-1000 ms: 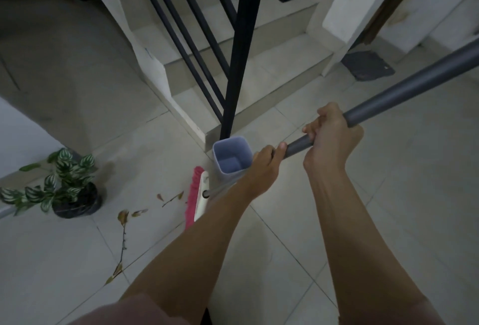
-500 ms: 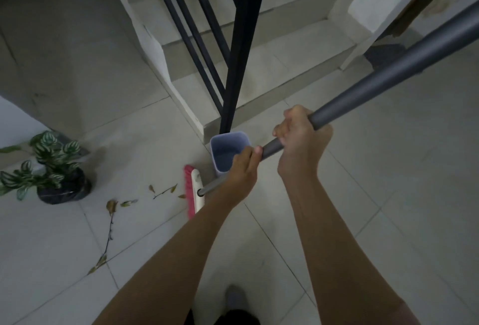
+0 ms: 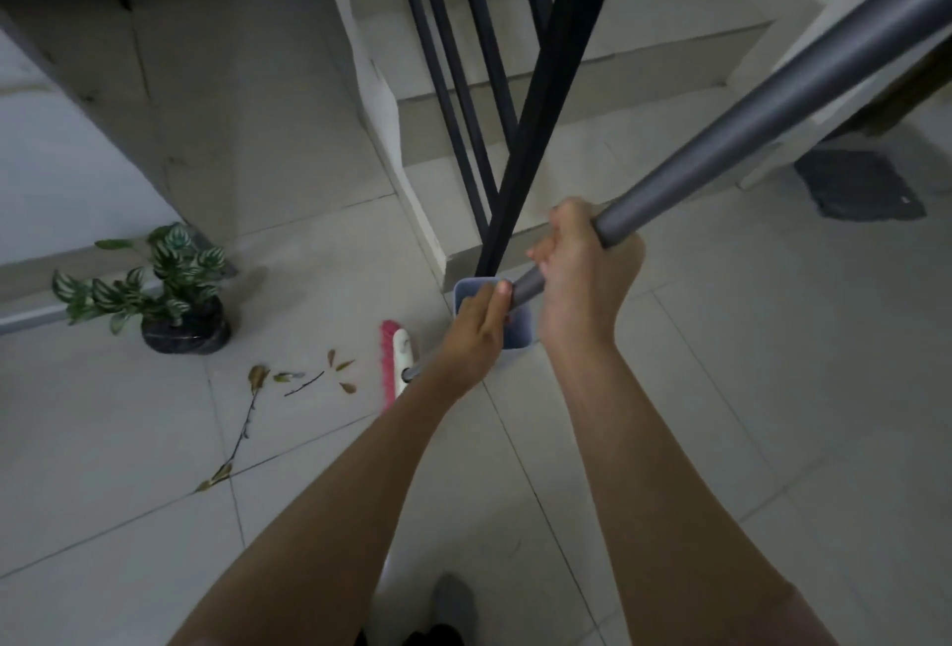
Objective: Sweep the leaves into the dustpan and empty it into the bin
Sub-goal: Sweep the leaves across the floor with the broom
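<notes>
Both hands grip the grey broom handle (image 3: 762, 120), which slants from the upper right down to the floor. My right hand (image 3: 582, 274) holds it higher up; my left hand (image 3: 476, 331) holds it lower, near the head. The broom head (image 3: 394, 362), white with pink bristles, stands on the tiles just right of several dry leaves (image 3: 342, 372) and a long twig (image 3: 242, 431). A small pale blue bin (image 3: 517, 334) stands behind my hands at the foot of the railing, partly hidden by them. No dustpan is in view.
A potted plant (image 3: 170, 300) with striped leaves stands left of the leaves by the wall. Black railing bars (image 3: 515, 140) and steps rise behind the bin. A dark mat (image 3: 857, 187) lies at the right. My foot (image 3: 453, 604) shows at the bottom edge.
The broom head has slid left, closer to the leaves. Both hands have moved along with the handle, and the view has tilted down a little.
</notes>
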